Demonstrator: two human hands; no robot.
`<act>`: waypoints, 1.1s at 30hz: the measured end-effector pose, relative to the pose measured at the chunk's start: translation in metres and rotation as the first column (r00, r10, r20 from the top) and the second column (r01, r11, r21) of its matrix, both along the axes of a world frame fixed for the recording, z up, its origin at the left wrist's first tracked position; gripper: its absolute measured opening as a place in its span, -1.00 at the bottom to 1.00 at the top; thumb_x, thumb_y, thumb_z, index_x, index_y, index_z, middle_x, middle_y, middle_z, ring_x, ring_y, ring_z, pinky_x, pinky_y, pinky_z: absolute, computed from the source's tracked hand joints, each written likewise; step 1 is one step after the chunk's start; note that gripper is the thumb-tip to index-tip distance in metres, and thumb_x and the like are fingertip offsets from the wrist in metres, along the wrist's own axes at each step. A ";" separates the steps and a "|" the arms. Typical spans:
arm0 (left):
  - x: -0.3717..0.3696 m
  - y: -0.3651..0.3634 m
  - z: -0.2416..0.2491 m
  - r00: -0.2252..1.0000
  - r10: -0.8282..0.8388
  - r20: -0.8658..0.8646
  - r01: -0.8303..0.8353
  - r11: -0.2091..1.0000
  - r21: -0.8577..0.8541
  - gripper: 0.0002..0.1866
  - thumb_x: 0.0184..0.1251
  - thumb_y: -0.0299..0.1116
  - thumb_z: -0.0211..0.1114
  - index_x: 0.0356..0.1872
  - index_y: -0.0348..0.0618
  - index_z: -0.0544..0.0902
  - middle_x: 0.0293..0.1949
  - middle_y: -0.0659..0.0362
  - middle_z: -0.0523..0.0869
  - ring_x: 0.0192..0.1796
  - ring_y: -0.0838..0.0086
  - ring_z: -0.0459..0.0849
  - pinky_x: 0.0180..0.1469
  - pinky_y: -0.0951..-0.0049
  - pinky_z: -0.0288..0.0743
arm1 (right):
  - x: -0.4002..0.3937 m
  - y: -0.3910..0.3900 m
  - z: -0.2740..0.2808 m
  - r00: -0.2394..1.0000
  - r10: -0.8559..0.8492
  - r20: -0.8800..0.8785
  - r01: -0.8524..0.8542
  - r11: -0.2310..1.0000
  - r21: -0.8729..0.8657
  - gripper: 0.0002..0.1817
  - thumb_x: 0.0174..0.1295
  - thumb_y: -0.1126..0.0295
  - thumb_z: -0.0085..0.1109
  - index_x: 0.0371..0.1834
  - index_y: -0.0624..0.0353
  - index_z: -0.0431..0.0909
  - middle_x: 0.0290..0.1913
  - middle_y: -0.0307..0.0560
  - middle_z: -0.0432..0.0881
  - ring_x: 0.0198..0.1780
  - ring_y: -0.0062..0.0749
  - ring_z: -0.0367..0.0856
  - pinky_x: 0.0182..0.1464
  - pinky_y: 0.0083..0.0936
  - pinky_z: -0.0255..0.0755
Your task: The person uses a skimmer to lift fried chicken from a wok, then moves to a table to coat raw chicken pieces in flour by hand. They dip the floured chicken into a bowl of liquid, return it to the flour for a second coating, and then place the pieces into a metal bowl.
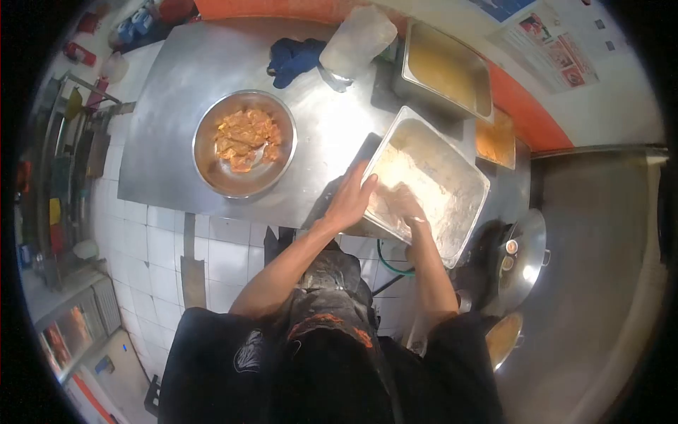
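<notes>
My left hand point(350, 199) grips the left edge of a rectangular metal pan point(468, 185), its thumb over the rim. White flour point(418, 174) lies inside the pan, which sits tilted at the table's front edge. Inside the pan, my right hand point(402, 203) is down in the flour near the front left; its fingers are blurred and partly coated, so their pose is unclear. To the left, a round steel bowl point(205, 157) holds pieces of orange marinated meat point(246, 138). Neither hand touches the bowl.
Behind the pan stand a deep metal container point(445, 71) of yellowish contents and a smaller orange-filled tray point(496, 141). A dark blue cloth point(293, 61) and a cloudy plastic bag point(360, 41) lie on the steel table point(166, 92). A large wok point(531, 265) is at right.
</notes>
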State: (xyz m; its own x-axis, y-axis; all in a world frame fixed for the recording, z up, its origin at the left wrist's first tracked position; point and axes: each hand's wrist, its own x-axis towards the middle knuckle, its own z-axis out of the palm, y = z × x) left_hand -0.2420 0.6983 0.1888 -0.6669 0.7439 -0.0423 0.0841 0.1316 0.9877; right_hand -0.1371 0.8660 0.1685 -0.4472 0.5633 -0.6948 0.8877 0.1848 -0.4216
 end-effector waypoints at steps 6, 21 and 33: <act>0.005 0.009 -0.009 0.986 0.121 -0.118 -0.119 0.993 0.024 -0.58 0.60 -0.27 0.15 0.28 -0.38 0.52 0.28 -0.18 0.56 0.34 -0.07 0.53 0.40 0.12 0.36 | -0.012 0.043 -0.026 0.877 0.148 -0.458 -0.002 0.953 0.303 -0.19 0.33 -0.08 0.32 0.40 0.39 0.39 0.27 0.35 0.55 0.34 0.08 0.51 0.43 -0.09 0.31; 0.014 -0.046 -0.027 0.293 0.780 0.554 -0.884 0.442 -0.155 -0.38 0.53 -0.04 0.30 0.42 -0.15 0.33 0.29 -0.01 0.52 0.22 0.19 0.64 0.24 0.16 0.59 | -0.006 0.021 0.023 0.763 0.462 -0.453 -0.462 0.879 0.118 -0.62 0.34 0.30 0.39 0.16 0.18 0.63 0.13 0.05 0.71 0.03 -0.28 0.72 0.13 -0.37 0.62; -0.073 -0.143 -0.018 0.403 0.840 0.365 -0.863 0.481 -0.154 -0.37 0.26 -0.58 0.25 0.40 -0.15 0.35 0.18 0.03 0.61 0.12 0.24 0.67 0.02 0.21 0.66 | 0.055 0.048 0.093 0.802 0.019 -0.597 0.117 0.975 0.188 -0.67 0.48 0.37 0.21 0.22 0.24 0.64 0.16 0.02 0.74 0.23 -0.38 0.63 0.30 -0.44 0.44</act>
